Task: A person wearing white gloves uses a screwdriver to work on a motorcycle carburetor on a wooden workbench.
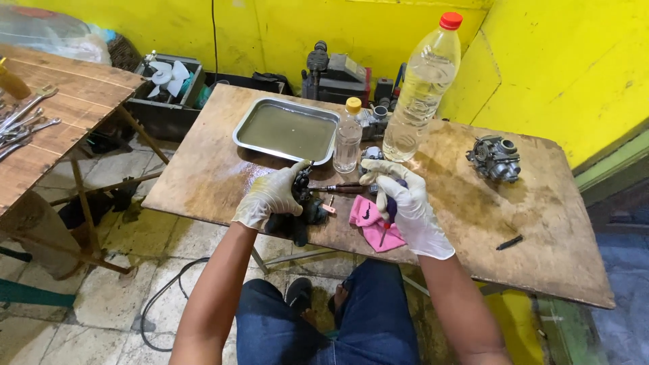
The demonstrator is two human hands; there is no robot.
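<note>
Dark metal, probably heavy, stiff and oily: the carburetor part (301,203) stood on the wooden table (541,230), at seven o'clock from the steel tray (287,132). The left hand (270,197) was closed around its body, which looked the safest place to take it. The right hand (405,206) pinched a small tool (341,188) against it. I counted two plastic bottles, one pink cloth (372,226) and one second carburetor (495,158) at three o'clock.

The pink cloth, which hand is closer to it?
Right. The right hand rests on the pink cloth; the left hand grips a dark part off to the cloth's left.
</note>
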